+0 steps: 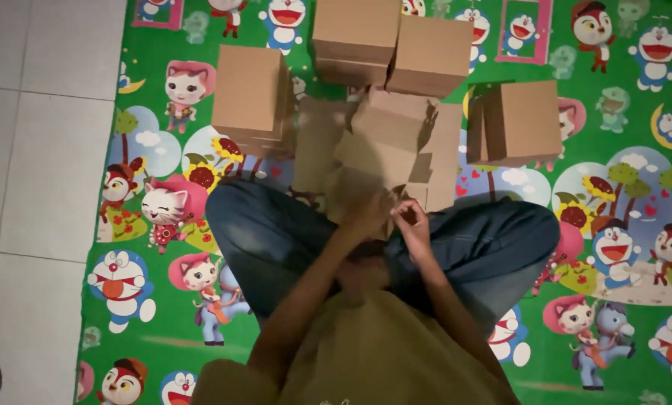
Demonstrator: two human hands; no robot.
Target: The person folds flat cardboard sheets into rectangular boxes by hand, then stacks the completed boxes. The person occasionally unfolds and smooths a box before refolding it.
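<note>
Half-folded cardboard box (385,154): brown, flaps loose and blurred, standing on the mat just past the person's crossed legs, directly ahead of both hands. It reaches away from the person toward the finished boxes; its near lower edge meets the hands.

Left hand (366,214): motion-blurred, pressed against the box's near lower flap. Looks closed on the cardboard, but the blur hides the fingers; cannot tell for sure.

Right hand (411,219): sharper, fingers curled in, pinching a near edge of the same box at its lower right corner. Both hands sit about equally close; the box lies forward of and slightly above them in the view, the left hand more under its middle.

Around it: folded cartons stand on the mat, one at left (250,97), a pair at top centre (355,34) and (430,54), one at right (517,121), all near the half-folded one but apart from the hands.

Beneath: green cartoon play mat (628,187). Jeans-clad knees (276,229) spread either side. White floor tiles (36,150) at left.
</note>
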